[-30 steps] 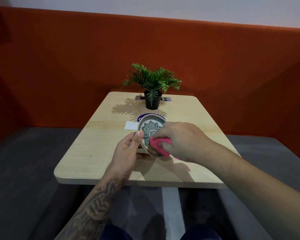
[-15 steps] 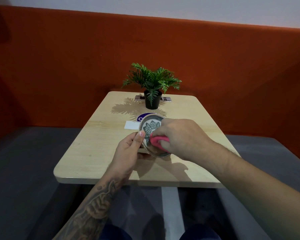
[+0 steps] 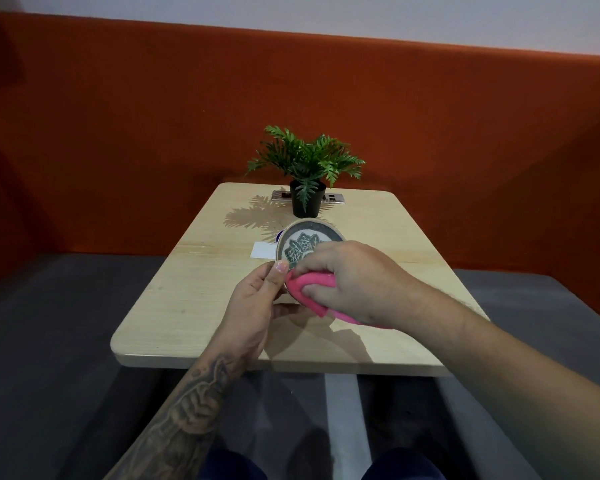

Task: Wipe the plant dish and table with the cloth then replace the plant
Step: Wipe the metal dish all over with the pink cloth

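Layout of the table as we look down on it

We see the table (image 3: 194, 299) running away from us toward the bench backrest (image 3: 118, 133) behind it. At the far end the potted plant (image 3: 307, 174) stands on the top, and just behind its pot lies the power outlet strip (image 3: 336, 198). Nearer to us, above the middle of the table, our left hand (image 3: 253, 306) holds the plant dish (image 3: 302, 244) tilted up at its left edge, while our right hand (image 3: 354, 282) presses the cloth (image 3: 312, 287) against the dish's near part. Behind the dish, a paper card (image 3: 263, 250) lies flat on the top, to the left.
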